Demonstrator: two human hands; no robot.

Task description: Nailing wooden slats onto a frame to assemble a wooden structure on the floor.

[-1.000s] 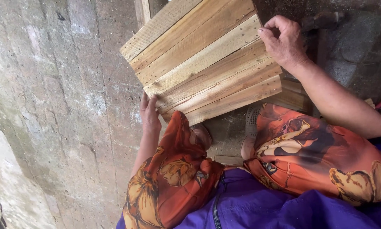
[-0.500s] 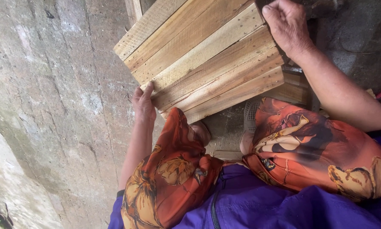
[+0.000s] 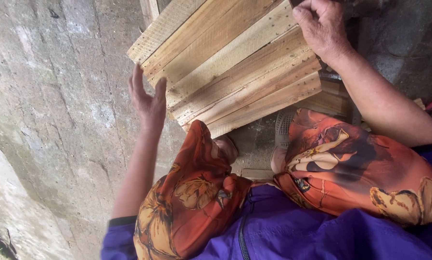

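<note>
A panel of pale wooden planks (image 3: 235, 62) nailed side by side stands tilted in front of my knees. My right hand (image 3: 322, 29) is curled over the panel's upper right edge and grips it. Beside the panel's left edge is my left hand (image 3: 148, 98), fingers spread and palm turned toward the wood; it holds nothing. Whether its thumb touches the planks I cannot tell. Both arms come out of purple sleeves.
Rough grey concrete (image 3: 47, 120) fills the left side. My knees in orange patterned trousers (image 3: 196, 192) and a foot in a grey sandal (image 3: 283, 127) sit below the panel. More wood (image 3: 331, 98) lies behind its right end.
My left hand has slid from under the panel's lower corner up along its left edge and spread its fingers. My right hand has kept its hold on the upper edge.
</note>
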